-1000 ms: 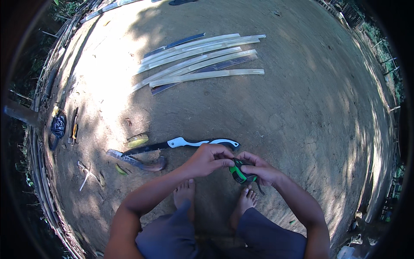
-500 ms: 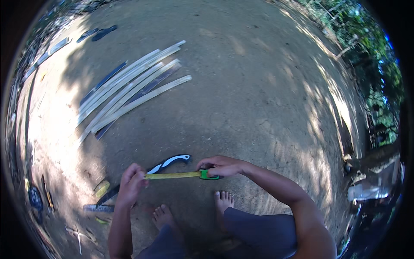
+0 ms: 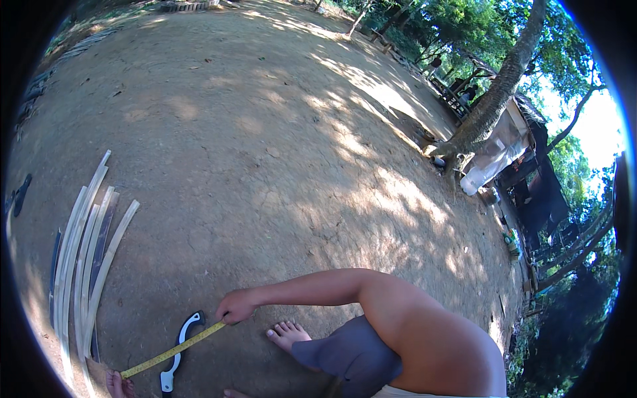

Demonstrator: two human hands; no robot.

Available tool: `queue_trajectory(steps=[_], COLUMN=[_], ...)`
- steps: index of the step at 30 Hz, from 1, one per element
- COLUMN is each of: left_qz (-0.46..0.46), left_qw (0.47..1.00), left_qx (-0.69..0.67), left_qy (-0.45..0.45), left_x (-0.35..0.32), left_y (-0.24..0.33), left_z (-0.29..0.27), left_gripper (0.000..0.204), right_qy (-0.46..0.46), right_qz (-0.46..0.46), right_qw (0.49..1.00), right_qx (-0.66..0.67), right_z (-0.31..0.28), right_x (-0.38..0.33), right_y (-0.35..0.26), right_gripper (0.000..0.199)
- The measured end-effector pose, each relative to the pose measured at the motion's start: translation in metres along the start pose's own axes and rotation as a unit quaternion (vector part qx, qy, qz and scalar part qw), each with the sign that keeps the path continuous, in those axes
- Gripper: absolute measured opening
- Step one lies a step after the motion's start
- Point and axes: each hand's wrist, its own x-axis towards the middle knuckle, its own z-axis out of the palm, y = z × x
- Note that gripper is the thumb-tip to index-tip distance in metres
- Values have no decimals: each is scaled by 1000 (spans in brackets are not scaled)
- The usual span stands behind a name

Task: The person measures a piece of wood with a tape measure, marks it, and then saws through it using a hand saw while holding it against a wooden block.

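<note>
A yellow tape measure blade (image 3: 159, 359) stretches between my two hands, slanting up to the right. My left hand (image 3: 118, 384), at the lower left edge, pinches the free end of the blade. My right hand (image 3: 237, 306) is closed round the tape measure's case, which the fingers now hide. Beneath the blade lies a tool with a curved white and black handle (image 3: 167, 380), seemingly a pruning saw, on the ground; its far part runs out of the picture. Left of it rests a bundle of long pale wooden strips (image 3: 118, 242), with darker ones among them.
My bare foot (image 3: 290, 336) stands on the packed dirt ground (image 3: 252, 166). Dark sandals (image 3: 22, 194) lie at the left rim. A leaning tree trunk (image 3: 494, 99) and a shelter with pale sheeting (image 3: 494, 162) stand at the far right.
The view has swung up and to the right, so the strips and hands appear further left. The tape blade looks longer between my hands. The green case is now hidden.
</note>
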Motion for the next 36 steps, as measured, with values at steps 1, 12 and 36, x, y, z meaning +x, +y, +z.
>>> queue_trajectory(steps=[1, 12, 36], left_qz=[0, 177, 21], left_qw=[1000, 721, 953], left_qx=[-15, 640, 254], left_qy=[-13, 200, -163], left_x=[21, 224, -43], left_y=[-8, -83, -41], left_z=[-5, -127, 42], left_gripper=[34, 68, 33], right_qy=[23, 96, 70], right_qz=[19, 50, 78], right_qw=[1000, 994, 992], right_qx=[-4, 12, -70], right_z=[1, -15, -117], right_x=[-1, 3, -92], right_y=[10, 49, 13], right_gripper=[27, 27, 19])
